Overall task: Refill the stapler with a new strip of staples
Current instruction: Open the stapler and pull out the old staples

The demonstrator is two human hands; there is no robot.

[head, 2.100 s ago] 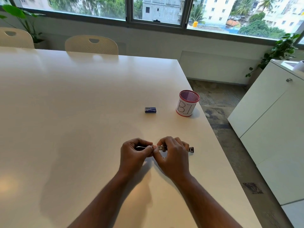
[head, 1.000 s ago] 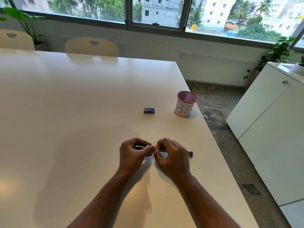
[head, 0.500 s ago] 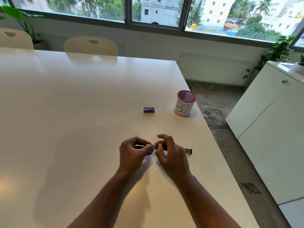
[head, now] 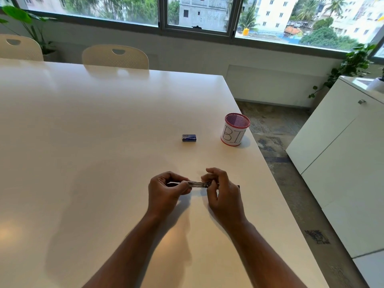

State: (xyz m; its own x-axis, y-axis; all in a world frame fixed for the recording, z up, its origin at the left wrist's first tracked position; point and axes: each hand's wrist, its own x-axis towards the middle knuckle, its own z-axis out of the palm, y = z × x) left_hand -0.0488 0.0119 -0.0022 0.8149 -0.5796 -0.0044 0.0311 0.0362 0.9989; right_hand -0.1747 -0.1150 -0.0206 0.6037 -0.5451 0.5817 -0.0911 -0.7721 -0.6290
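A glossy white worktop point(head: 83, 132) fills a windowed room, carrying a small blue staple box point(head: 189, 138) and a pink-rimmed mesh cup point(head: 235, 129). Near its front edge, the left hand point(head: 166, 192) is closed around a slim metal stapler point(head: 198, 184). The right hand point(head: 223, 190) pinches the stapler's other end, fingers loosely curled.

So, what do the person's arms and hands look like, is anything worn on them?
Both forearms are bare, with no sleeve in view. The left hand and right hand show no glove, ring, watch or bracelet on the parts visible. No markings can be seen.
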